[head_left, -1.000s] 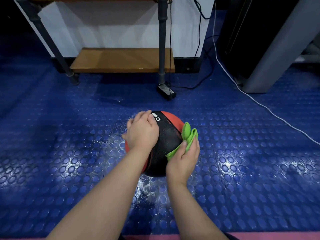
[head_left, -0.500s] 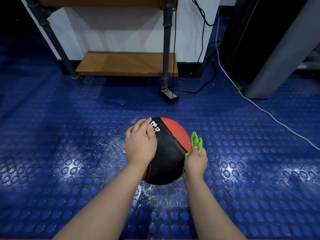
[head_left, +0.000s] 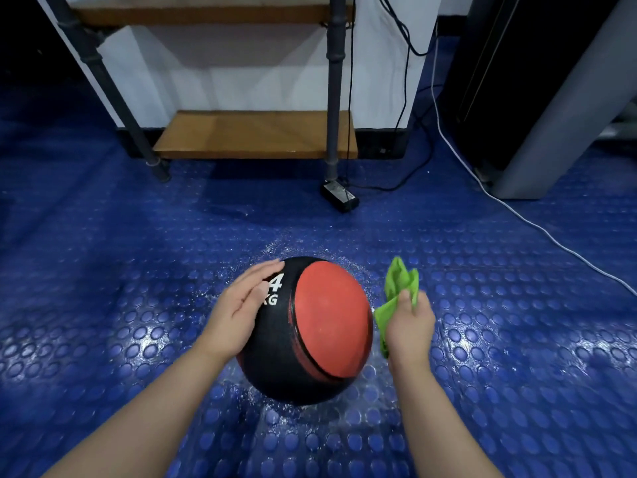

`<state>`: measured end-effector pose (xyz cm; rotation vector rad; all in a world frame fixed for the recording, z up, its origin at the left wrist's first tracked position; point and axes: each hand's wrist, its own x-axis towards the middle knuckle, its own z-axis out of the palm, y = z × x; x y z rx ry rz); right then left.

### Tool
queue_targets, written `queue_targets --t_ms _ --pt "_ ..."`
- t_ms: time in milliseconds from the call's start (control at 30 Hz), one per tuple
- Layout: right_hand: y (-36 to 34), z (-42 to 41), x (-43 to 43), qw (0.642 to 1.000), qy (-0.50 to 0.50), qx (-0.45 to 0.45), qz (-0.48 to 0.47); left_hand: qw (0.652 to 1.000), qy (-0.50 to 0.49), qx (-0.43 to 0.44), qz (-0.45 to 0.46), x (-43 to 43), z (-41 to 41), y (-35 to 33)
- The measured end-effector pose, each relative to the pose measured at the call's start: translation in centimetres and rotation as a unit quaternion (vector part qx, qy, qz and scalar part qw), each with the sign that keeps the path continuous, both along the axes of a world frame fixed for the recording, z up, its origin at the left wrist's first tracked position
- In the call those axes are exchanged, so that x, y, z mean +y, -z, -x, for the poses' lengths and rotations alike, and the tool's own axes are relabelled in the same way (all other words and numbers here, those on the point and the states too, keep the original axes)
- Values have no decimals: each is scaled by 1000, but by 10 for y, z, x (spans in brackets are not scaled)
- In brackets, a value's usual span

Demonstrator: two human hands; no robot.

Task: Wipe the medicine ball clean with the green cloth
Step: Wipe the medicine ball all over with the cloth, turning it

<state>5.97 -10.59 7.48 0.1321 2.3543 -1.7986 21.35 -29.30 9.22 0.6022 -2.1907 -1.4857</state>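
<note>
A black and red medicine ball point(head_left: 320, 326) marked "4 KG" rests on the blue studded floor, its red panel turned up toward me. My left hand point(head_left: 238, 308) lies flat against the ball's left side, fingers spread over the black band. My right hand point(head_left: 408, 322) grips a bunched green cloth point(head_left: 400, 288) just off the ball's right side, a narrow gap from the surface. Part of the cloth hangs below my palm.
Wet sheen and droplets cover the floor point(head_left: 482, 357) around the ball. A pipe-frame rack with a low wooden shelf point(head_left: 255, 134) stands behind. A black power adapter point(head_left: 339, 196) and cables lie beyond the ball, a white cable point(head_left: 537, 229) runs right, and a dark cabinet point(head_left: 537, 98) stands at right.
The ball has rolled so the red panel faces up. My right hand slid the cloth from the ball's top right down its side and off. My left hand shifted to the left side.
</note>
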Motion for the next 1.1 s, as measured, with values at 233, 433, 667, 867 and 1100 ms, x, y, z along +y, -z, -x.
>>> queue_targets --t_ms 233,433,667,867,1100 --pt "-55 -49 -28 871 -296 301 -250 995 -12 -74 63 28 40 -22" --pt "-51 7 -48 942 -301 38 -142 993 -66 -49 84 24 26 -12" --pt "5 24 -43 949 -253 -188 19 992 -97 11 -80 0 -10 -3" --pt "39 -21 -24 949 -231 -210 31 972 -136 -31 -187 -30 -38 -9" --pt "30 -41 -5 950 -139 -242 143 927 -219 -72 -296 -50 -56 -10"
